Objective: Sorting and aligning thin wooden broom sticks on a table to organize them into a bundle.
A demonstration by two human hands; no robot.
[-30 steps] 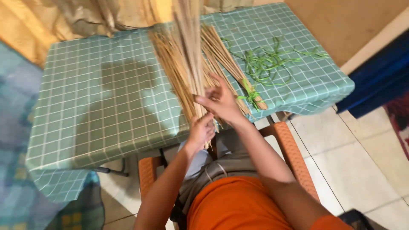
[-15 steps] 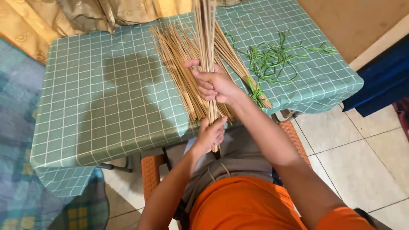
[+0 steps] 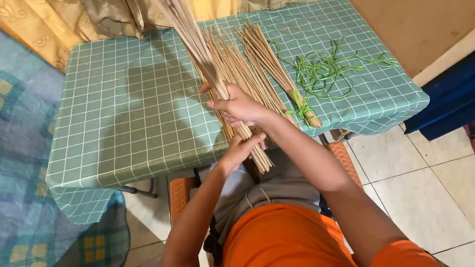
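Currently a gathering step: the right hand point(image 3: 237, 105) is closed around a bundle of thin tan sticks point(image 3: 208, 64), gripping it near its lower third, with the long ends fanning up and away to the far left. The left hand point(image 3: 241, 148) sits just below, fingers curled against the bundle's near butt ends point(image 3: 258, 157); whether it grips or only steadies them I cannot tell from this angle.

Judgement: the sticks are being evened up at the base. The next move calls for a firm hold while the ends are squared.

More loose sticks point(image 3: 237, 64) lie on the table beneath the hands. A second bundle point(image 3: 277, 69), to the right, is tied near its near end with a green strip point(image 3: 302, 109). Spare green strips point(image 3: 321, 71) lie scattered at far right.

Surface: table under a green checked cloth point(image 3: 128, 123). Room: pale tiled floor point(image 3: 420, 183), gold curtain point(image 3: 44, 24) at far left, patterned rug point(image 3: 24, 148) at left, blue object at right edge.
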